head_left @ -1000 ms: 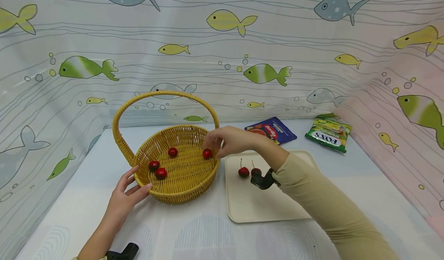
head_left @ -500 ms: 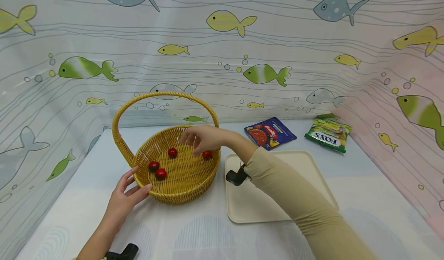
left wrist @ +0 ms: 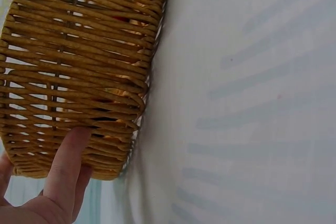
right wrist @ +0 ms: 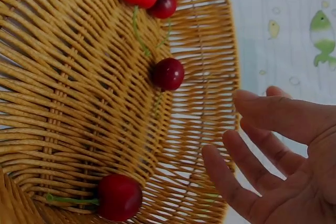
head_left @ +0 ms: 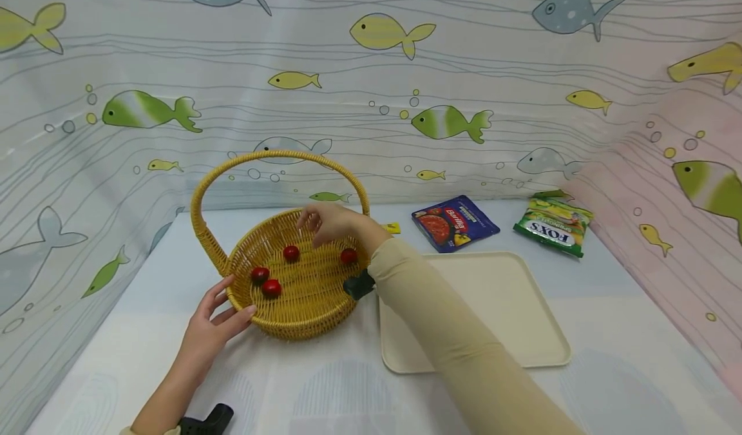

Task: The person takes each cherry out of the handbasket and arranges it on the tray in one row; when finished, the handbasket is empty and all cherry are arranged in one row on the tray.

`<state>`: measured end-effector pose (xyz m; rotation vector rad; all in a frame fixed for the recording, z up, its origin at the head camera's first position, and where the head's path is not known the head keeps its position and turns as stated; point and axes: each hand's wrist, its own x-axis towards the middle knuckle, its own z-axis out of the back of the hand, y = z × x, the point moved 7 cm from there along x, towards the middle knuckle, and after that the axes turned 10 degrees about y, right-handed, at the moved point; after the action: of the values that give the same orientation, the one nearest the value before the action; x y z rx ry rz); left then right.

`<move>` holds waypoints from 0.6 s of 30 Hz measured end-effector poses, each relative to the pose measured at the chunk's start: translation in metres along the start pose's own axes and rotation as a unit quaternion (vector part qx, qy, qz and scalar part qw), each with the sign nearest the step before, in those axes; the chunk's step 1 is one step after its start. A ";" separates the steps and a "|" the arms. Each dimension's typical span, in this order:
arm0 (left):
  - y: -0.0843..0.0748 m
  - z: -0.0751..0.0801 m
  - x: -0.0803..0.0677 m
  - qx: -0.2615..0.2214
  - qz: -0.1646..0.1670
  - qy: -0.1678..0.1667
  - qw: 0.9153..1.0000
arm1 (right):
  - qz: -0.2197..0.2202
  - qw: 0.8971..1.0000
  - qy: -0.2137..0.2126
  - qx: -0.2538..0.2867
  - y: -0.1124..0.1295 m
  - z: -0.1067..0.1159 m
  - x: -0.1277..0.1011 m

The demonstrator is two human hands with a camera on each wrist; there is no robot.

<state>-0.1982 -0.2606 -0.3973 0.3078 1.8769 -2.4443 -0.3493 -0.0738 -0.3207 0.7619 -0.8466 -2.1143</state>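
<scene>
Wicker, round and honey-yellow with a hooped handle: the basket [head_left: 301, 287] sits on pale cloth beside a smooth cream tray [head_left: 498, 306]. Four glossy red cherries [head_left: 291, 252] lie inside. The left hand [head_left: 211, 332] rests straight fingers against its woven rim; the right hand [head_left: 330, 223] hovers above, fingers relaxed, holding nothing.

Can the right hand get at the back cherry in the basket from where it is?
Probably yes. The right hand hovers open over the basket, close beside the back cherry. The handle arches behind the hand, and nothing lies between fingers and cherry.
</scene>
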 end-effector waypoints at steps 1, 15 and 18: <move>0.000 0.000 0.000 0.000 -0.001 0.000 1.000 | -0.004 1.000 0.002 0.006 -0.002 -0.001 0.002; -0.002 0.000 -0.001 -0.009 -0.023 0.001 1.000 | -0.171 0.984 0.046 -0.027 -0.033 -0.011 0.008; -0.002 0.001 -0.002 -0.009 -0.023 0.000 1.000 | -0.198 0.977 0.070 -0.047 -0.035 -0.016 0.004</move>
<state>-0.1965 -0.2608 -0.3951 0.2651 1.9272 -2.4539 -0.3539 -0.0641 -0.3577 1.0866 -0.5482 -2.3900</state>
